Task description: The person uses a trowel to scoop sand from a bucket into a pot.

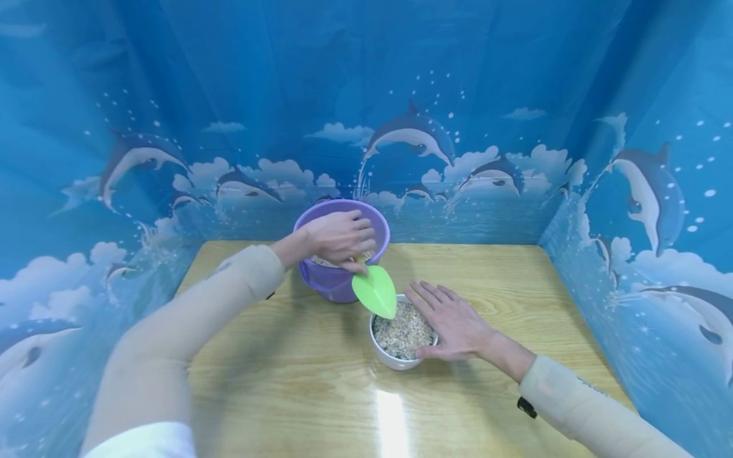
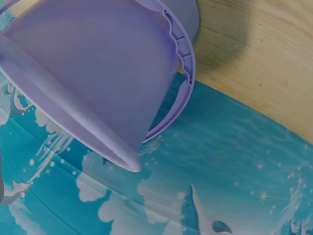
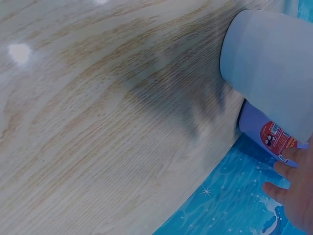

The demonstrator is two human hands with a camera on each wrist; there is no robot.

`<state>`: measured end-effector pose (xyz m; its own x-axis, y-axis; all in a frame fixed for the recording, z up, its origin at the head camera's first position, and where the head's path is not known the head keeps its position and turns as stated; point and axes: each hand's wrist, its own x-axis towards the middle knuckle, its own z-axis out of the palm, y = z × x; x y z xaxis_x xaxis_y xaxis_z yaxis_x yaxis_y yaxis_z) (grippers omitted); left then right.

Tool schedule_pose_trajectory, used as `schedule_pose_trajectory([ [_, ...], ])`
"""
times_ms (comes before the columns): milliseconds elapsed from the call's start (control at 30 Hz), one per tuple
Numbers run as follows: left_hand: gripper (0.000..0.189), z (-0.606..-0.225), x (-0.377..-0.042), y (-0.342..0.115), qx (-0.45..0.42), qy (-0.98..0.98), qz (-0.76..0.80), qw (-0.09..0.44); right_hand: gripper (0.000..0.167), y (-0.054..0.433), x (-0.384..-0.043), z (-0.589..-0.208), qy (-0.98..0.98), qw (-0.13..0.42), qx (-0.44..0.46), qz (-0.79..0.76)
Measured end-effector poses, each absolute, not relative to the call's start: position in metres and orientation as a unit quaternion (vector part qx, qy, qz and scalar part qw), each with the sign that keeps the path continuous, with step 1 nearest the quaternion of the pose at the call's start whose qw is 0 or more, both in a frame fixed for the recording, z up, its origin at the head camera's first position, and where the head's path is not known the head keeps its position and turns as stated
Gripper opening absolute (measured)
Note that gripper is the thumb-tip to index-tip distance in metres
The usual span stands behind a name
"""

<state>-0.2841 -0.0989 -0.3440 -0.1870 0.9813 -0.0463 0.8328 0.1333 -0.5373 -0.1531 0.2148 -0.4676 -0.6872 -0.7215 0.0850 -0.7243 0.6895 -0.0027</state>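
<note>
My left hand (image 1: pixel 342 239) is over the mouth of a purple bucket (image 1: pixel 338 291) and grips a bright green toy shovel (image 1: pixel 375 292) by its handle. The shovel's blade slants down to the right, its tip over a white bowl (image 1: pixel 396 362). Grainy, sand-coloured material (image 1: pixel 403 329) fills the bowl nearly to the rim; more lies inside the bucket. My right hand (image 1: pixel 452 323) rests on the bowl's right rim with its fingers extended. In the right wrist view, the fingers (image 3: pixel 278 193) show beside the bowl's wall (image 3: pixel 266 63). The left hand is outside the left wrist view.
The bucket stands near the back edge of a wooden table (image 1: pixel 275 394), its purple handle (image 2: pixel 188 58) hanging down the side. A red label (image 3: pixel 276 138) shows on the bucket. Blue dolphin-print sheets (image 1: pixel 355 76) rise around the table's back and sides.
</note>
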Motion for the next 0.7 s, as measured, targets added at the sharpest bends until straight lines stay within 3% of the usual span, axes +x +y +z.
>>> schedule_pose_trajectory([
  [200,0.060,-0.348,-0.287,-0.113,-0.597,-0.759,0.195,0.172,0.120,0.214,-0.154,-0.466,-0.918,0.041,0.394,0.010],
  [700,0.056,-0.341,-0.300,-0.140,-0.544,-0.809,0.172,0.140,0.113,0.202,-0.166,-0.452,-0.923,0.057,0.379,0.028],
])
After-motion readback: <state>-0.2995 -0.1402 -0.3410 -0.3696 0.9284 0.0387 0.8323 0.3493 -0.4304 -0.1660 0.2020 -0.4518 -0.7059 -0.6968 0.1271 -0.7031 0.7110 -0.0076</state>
